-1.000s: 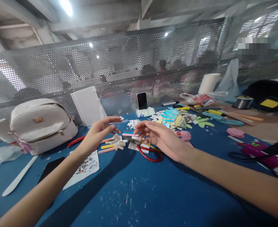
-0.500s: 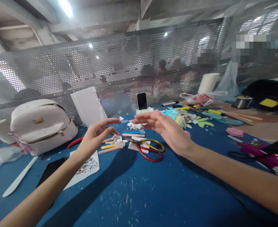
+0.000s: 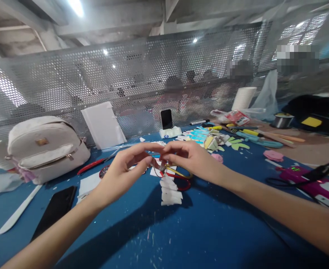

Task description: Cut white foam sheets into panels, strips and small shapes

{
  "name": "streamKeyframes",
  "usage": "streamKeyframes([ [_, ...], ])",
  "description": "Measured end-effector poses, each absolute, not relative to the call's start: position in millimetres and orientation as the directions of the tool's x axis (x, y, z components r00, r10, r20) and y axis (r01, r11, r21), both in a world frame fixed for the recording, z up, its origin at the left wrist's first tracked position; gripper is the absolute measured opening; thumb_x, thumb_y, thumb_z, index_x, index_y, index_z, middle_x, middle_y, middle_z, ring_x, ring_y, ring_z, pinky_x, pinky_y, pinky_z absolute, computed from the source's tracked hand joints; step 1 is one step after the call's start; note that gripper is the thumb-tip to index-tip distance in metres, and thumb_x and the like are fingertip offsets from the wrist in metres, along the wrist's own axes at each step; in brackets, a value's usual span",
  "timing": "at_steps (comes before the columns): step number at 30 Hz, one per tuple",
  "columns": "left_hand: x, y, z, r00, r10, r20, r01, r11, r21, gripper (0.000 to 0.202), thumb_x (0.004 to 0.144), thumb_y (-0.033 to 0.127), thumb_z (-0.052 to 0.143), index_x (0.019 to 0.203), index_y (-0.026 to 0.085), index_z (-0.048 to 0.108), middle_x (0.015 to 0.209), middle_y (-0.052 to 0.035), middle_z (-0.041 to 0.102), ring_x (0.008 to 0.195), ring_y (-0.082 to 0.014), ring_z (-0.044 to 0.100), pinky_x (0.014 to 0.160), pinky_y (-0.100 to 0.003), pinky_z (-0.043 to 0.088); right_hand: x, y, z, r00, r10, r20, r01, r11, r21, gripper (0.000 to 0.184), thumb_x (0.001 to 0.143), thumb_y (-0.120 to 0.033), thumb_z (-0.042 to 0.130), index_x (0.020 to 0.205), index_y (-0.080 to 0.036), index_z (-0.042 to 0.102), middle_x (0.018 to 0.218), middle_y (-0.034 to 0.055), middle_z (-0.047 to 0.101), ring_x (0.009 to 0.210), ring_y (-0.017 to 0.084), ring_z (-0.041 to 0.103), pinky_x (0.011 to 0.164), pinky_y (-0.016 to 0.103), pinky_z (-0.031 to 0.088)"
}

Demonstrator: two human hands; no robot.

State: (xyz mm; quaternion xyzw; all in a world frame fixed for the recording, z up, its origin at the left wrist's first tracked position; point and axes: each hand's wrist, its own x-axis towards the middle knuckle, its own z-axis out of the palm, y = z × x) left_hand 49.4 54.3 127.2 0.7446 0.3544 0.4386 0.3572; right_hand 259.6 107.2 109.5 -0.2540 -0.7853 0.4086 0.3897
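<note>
My left hand (image 3: 132,160) and my right hand (image 3: 194,158) meet at the fingertips above the blue table, both in a pinch. Below the joined fingertips hangs a white ruffled strip (image 3: 171,190), its layers stacked like small petals. Its upper end and any thin strand between the fingers are hard to make out. Just behind the strip lie scissors with red and yellow handles (image 3: 184,183), partly covered by it and by my right hand. A white paper piece (image 3: 154,171) is under the scissors' blades.
On the left are a white backpack (image 3: 45,149), a black phone (image 3: 56,207) and a white plastic knife (image 3: 20,211). A small propped phone (image 3: 166,118) stands behind my hands. Cut scraps (image 3: 199,136), pliers (image 3: 259,140) and a purple device (image 3: 301,179) are at right.
My hands have come together from apart, and the right hand has closed from open. The white ruffled strip, earlier below my left hand, has moved right and now hangs in front of the scissors.
</note>
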Motion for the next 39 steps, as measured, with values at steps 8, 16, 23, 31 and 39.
streamKeyframes([
  [8,29.8,56.1,98.3,0.305,0.891,0.335,0.174,-0.399,0.900,0.034,0.097,0.032,0.057,0.131,0.032,0.055,0.139,-0.0057,0.057,0.112,-0.0235,0.063,0.094,-0.036,0.055,288.6,134.9,145.9,-0.443,0.794,0.416,0.100,0.506,-0.857,0.019,0.089,-0.037,0.069,0.085,-0.018,0.070,0.074,0.0021,0.070,0.059,0.011,0.057,0.054,0.024,0.044],
  [16,4.8,44.5,72.5,0.324,0.904,0.281,0.204,-0.356,0.912,0.033,0.100,0.037,0.052,0.133,0.032,0.051,0.135,-0.0077,0.058,0.097,-0.0202,0.064,0.088,-0.035,0.050,359.4,217.8,174.5,-0.059,0.901,0.430,0.299,0.427,-0.853,0.016,0.092,-0.034,0.065,0.085,-0.020,0.069,0.092,0.0103,0.072,0.075,0.018,0.066,0.067,0.031,0.053],
  [23,-19.1,37.3,75.7,0.206,0.930,0.305,0.258,-0.352,0.900,0.040,0.098,0.038,0.055,0.137,0.033,0.046,0.141,-0.0097,0.052,0.095,-0.0206,0.066,0.083,-0.035,0.054,393.2,257.2,129.5,-0.018,0.948,0.319,0.470,0.289,-0.834,0.017,0.091,-0.029,0.063,0.079,-0.017,0.067,0.086,0.0119,0.075,0.070,0.017,0.068,0.062,0.028,0.054],
  [31,-50.1,21.0,92.6,0.122,0.933,0.338,0.367,-0.358,0.858,0.040,0.097,0.040,0.057,0.135,0.035,0.049,0.137,-0.0087,0.056,0.097,-0.0238,0.067,0.080,-0.036,0.056,401.1,264.6,107.9,-0.137,0.939,0.315,0.650,0.325,-0.687,0.011,0.080,-0.023,0.068,0.088,-0.017,0.072,0.084,0.0100,0.078,0.079,0.024,0.072,0.067,0.033,0.057],
  [39,-107.9,15.2,98.3,-0.098,0.901,0.423,0.512,-0.319,0.797,0.046,0.091,0.051,0.061,0.134,0.035,0.052,0.134,-0.0053,0.060,0.097,-0.0247,0.069,0.081,-0.034,0.057,367.5,219.2,131.0,-0.311,0.865,0.394,0.671,0.493,-0.554,0.025,0.088,-0.028,0.060,0.111,-0.023,0.069,0.116,0.0093,0.074,0.110,0.028,0.068,0.099,0.045,0.051],
])
